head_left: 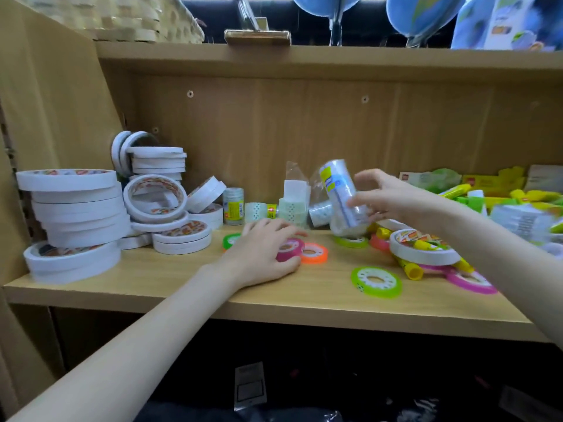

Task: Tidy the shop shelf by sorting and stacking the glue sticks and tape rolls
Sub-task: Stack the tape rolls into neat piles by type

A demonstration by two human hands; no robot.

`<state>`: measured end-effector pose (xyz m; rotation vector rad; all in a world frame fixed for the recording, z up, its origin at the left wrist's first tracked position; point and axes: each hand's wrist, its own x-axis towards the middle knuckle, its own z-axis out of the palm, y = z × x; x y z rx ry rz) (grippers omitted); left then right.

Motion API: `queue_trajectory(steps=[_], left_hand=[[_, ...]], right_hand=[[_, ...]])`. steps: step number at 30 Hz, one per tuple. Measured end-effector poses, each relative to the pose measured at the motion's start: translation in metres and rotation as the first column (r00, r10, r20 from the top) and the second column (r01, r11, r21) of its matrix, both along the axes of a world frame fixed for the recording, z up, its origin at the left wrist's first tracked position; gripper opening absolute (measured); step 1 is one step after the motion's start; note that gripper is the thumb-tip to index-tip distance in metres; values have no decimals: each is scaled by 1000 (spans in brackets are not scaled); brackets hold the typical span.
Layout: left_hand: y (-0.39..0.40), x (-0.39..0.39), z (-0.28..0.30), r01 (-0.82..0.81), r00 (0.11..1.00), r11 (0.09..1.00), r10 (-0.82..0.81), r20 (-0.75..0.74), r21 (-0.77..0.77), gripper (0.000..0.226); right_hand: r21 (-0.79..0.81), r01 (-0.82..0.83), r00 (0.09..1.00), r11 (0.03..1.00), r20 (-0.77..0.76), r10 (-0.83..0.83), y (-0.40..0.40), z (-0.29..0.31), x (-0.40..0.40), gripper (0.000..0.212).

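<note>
Sorting loose tape rolls on the shelf (170,278), mid-step.

White tape stacks (80,208) are standing far left. Left hand (262,254) is grasping a pink tape roll (291,248) just beside an orange roll (314,253). Right hand (393,199) is holding a tilted sleeve of clear tape rolls (342,196) above the clutter; glue sticks (409,268) are lying mixed with rolls at right. Next, likely: standing the sleeve beside the small clear rolls (257,212) at the back.
</note>
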<state>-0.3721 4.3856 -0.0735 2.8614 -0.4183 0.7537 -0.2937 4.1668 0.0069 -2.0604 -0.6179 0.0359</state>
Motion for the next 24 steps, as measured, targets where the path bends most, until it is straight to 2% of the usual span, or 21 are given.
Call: queue_trajectory(steps=[2,4,5,7,9,11,14,16,17,18,21,24], left_hand=[[-7,3,0,42,998,998,-40,-49,37,40],[-12,8,0,21,992,999,-14,-129,50,35],[-13,9,0,4,987,999,2,-160,41,34],[-13,10,-1,2,986,1000,0,-167,13,30],[-13,8,-1,29,990,999,-31,-140,-21,24],[-14,6,0,49,991,998,-54,-124,-48,18],[-14,4,1,50,993,996,-58,-104,-76,15],[-14,2,1,49,994,994,-59,-95,-103,20],[-14,1,1,53,994,993,-63,-88,-109,23],[-14,0,1,61,995,992,-69,-77,-108,24],[-15,0,2,61,997,995,-64,-38,-84,24],[-14,6,2,18,1000,998,-18,4,-67,29]], right_hand=[[-7,-5,992,1000,130,5,12,-3,3,75],[-25,25,961,999,277,-17,25,-8,8,93],[-47,59,937,997,348,-39,31,-11,12,96],[-139,120,895,983,443,-47,38,-14,19,82],[-247,152,895,957,446,-27,44,-17,25,64],[-309,188,904,932,426,-41,49,-18,29,60],[-412,312,852,856,521,-59,48,-14,31,73],[-414,241,870,877,492,-7,37,-6,27,82],[-411,185,887,893,461,29,29,-2,23,80],[-436,158,890,886,451,64,19,3,18,71],[-577,213,876,789,470,107,-17,15,0,38],[-695,158,939,701,326,112,-55,23,-20,25]])
